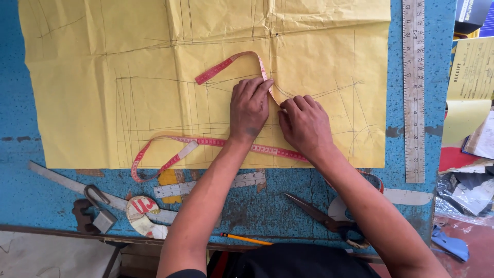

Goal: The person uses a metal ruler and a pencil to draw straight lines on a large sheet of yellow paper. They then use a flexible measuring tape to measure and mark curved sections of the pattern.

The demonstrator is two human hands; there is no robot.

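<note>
Both hands flat on yellow pattern paper (103, 103): left hand (249, 108) and right hand (305, 125) fingers pinning red tape measure (229, 63) along pencilled curve, nothing gripped. Scissors (324, 219) near right wrist on worktop (41, 180).

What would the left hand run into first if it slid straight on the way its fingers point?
The left hand points up and a little right. Its fingertips already touch the red measuring tape; beyond lies only the pencil-marked yellow pattern paper, which looks free to the picture's top edge.
</note>
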